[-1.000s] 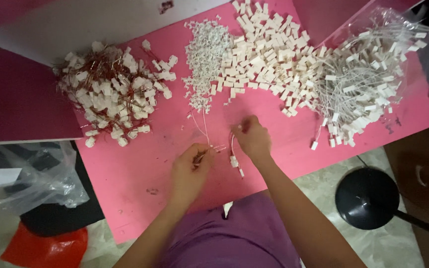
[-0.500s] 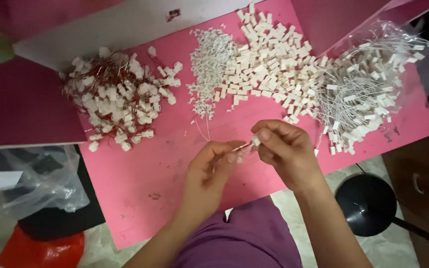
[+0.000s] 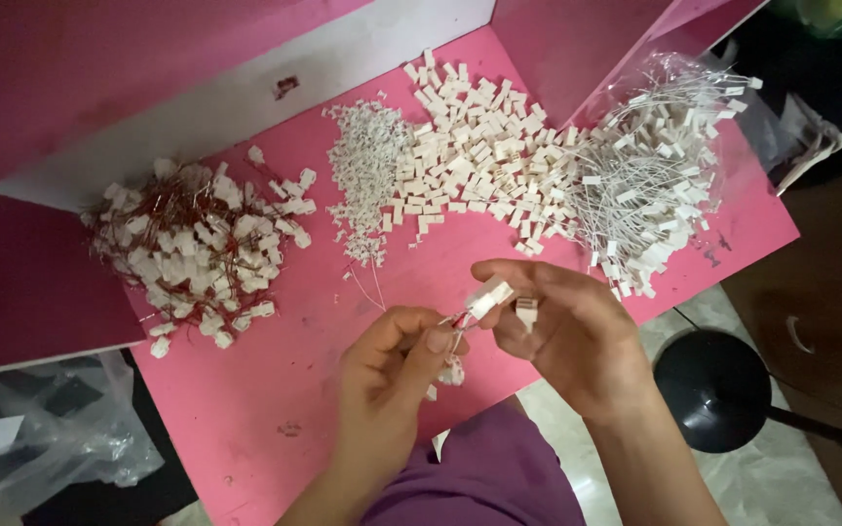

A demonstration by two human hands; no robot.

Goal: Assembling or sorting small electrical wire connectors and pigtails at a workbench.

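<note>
Both hands meet above the near edge of the pink tabletop (image 3: pixel 246 409). The right hand (image 3: pixel 577 336) pinches a small white plastic connector housing (image 3: pixel 490 295) between thumb and forefinger, its open end turned toward the other hand, seemingly so a wire can go in. A second white housing (image 3: pixel 526 312) sits tucked against the right fingers. The left hand (image 3: pixel 392 375) is closed on thin red wires (image 3: pixel 456 321), fingertips touching the housing's end.

From the hands:
- at 10 o'clock, a heap of white housings tangled with red wire (image 3: pixel 197 248), set well apart.
- at 12 o'clock, a drift of tiny white pieces (image 3: pixel 367 175), touching a pile of bare white blocks (image 3: pixel 475 161).
- at 2 o'clock, white-wired housings spilling from a clear plastic bag (image 3: pixel 650 180).

Piles appear sorted by kind, all within reach.

Hard to tell: whether the wire is seated in the housing; a small white cluster (image 3: pixel 453 372) hangs below the left thumb, partly hidden. The forearms are cut off at the frame's bottom.
</note>
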